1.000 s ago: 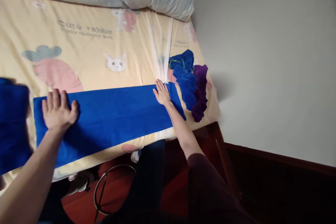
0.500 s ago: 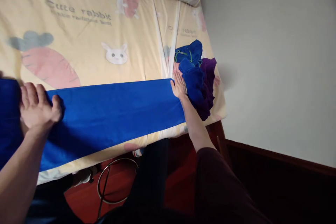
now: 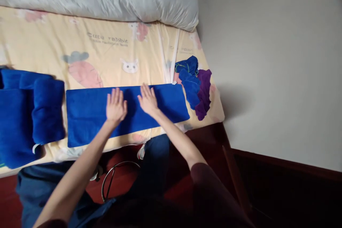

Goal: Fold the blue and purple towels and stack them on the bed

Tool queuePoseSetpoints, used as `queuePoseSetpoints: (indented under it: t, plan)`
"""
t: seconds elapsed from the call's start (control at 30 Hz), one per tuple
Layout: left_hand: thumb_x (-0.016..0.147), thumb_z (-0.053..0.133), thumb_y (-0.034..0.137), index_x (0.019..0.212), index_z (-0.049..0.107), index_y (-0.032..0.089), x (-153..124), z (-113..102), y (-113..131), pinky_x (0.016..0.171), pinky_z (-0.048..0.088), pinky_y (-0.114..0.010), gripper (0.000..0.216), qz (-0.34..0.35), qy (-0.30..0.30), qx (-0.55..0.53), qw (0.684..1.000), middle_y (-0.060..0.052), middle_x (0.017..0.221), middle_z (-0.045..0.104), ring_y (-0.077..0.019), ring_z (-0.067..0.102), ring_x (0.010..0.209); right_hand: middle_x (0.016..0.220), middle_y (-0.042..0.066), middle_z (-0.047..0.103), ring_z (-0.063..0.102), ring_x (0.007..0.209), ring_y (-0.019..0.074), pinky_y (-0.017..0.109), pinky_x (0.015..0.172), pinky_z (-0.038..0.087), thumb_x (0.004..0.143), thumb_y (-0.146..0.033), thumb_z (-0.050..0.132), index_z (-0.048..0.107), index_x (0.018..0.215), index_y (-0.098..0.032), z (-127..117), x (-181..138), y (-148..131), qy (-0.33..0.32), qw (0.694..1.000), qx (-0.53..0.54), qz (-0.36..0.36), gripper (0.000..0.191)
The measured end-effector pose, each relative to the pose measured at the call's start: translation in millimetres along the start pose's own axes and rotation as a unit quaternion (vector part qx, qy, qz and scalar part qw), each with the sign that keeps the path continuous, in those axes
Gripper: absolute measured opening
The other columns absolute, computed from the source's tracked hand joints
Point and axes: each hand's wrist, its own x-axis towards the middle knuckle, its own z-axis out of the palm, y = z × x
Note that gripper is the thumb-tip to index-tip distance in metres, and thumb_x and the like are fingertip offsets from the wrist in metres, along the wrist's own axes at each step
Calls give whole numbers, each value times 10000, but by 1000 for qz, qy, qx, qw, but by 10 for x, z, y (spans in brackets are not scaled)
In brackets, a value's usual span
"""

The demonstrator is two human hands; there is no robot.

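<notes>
The long blue cloth [image 3: 135, 115] lies along the near edge of the bed [image 3: 112, 60], spread in a flat band whose right end stops short of the bed's near right corner. Its dull, slightly napped surface suggests a light, soft, limp fabric with good grip and nothing fragile about it. It would probably sag or crease if lifted by one point, so its two short ends, or the corners nearest the bed's near edge, look like the best places to take hold. A flat palm should smooth it easily, though pushing hard could drag it and ruck it up.

The left hand [image 3: 117, 107] and the right hand [image 3: 148, 101] are both palm down over the middle of the band, a little apart, with the fingers extended and grasping nothing. How firmly they press cannot be told.

The hands and forearms cover part of the cloth, and their shadows darken more of it. The number of layers in the band is not clear. At its far right edge, a small white tab [image 3: 174, 83] is too small to read. Beside the right end, a crumpled blue cloth [image 3: 190, 85] overlaps a purple cloth [image 3: 204, 96], hiding their shapes. The folded blue fabric [image 3: 13, 121] at the left is cut off by the frame.
</notes>
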Motion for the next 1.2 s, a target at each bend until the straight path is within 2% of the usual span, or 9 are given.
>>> queuePoseSetpoints:
  t: [0.1, 0.2, 0.33, 0.53, 0.73, 0.93, 1.0, 1.1, 1.2]
  plan:
    - [986, 335, 281, 1666, 322, 40, -278, 436, 329, 1345, 140, -554, 721, 7, -51, -34, 998, -208, 1718, 315, -301, 188, 1652, 1747, 86, 296, 186, 1665, 198, 479, 1391, 149, 1076, -204, 292, 307, 1691, -137, 367, -351, -395, -67, 997, 26, -22, 619]
    - [970, 349, 283, 1677, 291, 38, -434, 638, 316, 1345, 116, -566, 750, 11, -50, -33, 998, -210, 1723, 295, -307, 190, 1652, 1768, 68, 218, 135, 1673, 189, 460, 1393, 135, 1077, -214, 303, 285, 1697, -134, 545, -526, -427, -62, 998, 8, -22, 626]
    - [990, 341, 310, 1667, 311, 33, -418, 610, 237, 1343, 108, -560, 732, 15, -34, -40, 999, -212, 1727, 283, -300, 194, 1651, 1777, 32, 191, 121, 1673, 157, 415, 1392, 123, 1102, -249, 262, 307, 1688, -137, 531, -505, -349, -51, 999, -17, -12, 599]
    - [1033, 314, 362, 1651, 378, 72, -562, 333, 135, 1335, 136, -541, 685, -23, 5, -19, 1000, -192, 1711, 340, -302, 248, 1636, 1774, 31, 209, 141, 1670, 146, 409, 1388, 104, 1129, -365, 241, 310, 1686, -147, 432, -634, -183, -32, 999, -19, 3, 602]
    - [1016, 347, 417, 1647, 365, 32, -908, -115, -285, 1329, 142, -557, 739, -92, 32, 30, 995, -236, 1713, 305, -337, 217, 1641, 1765, 78, 240, 182, 1665, 164, 426, 1382, 124, 1121, -389, 264, 302, 1685, -123, 187, -925, 485, -42, 998, -9, 47, 625]
    - [969, 380, 440, 1680, 306, 84, -1280, -511, -683, 1314, 172, -591, 799, -153, 62, 75, 983, -214, 1729, 281, -346, 214, 1639, 1759, 128, 249, 196, 1664, 187, 473, 1373, 153, 1104, -408, 265, 293, 1681, -86, -102, -1294, 1346, -29, 990, -17, 136, 662]
    - [950, 390, 434, 1694, 270, 95, -1360, -595, -746, 1301, 206, -604, 826, -163, 59, 74, 982, -213, 1736, 264, -351, 202, 1641, 1761, 133, 248, 204, 1663, 194, 480, 1373, 150, 1102, -406, 244, 273, 1686, -76, -148, -1459, 1653, -19, 986, -23, 166, 671]
    - [944, 384, 437, 1713, 216, 133, -1403, -648, -771, 1276, 264, -618, 844, -178, 43, 81, 980, -187, 1751, 236, -346, 188, 1645, 1759, 149, 250, 203, 1663, 187, 405, 1374, 139, 1105, -441, 217, 265, 1687, -46, -158, -1679, 2046, 17, 980, -22, 198, 704]
    - [972, 344, 452, 1723, 176, 171, -1383, -629, -768, 1277, 262, -619, 819, -186, 33, 94, 978, -155, 1767, 211, -323, 170, 1652, 1749, 174, 266, 196, 1663, 176, 327, 1358, 124, 1105, -512, 165, 291, 1676, -14, -116, -1794, 2262, 59, 977, -20, 203, 768]
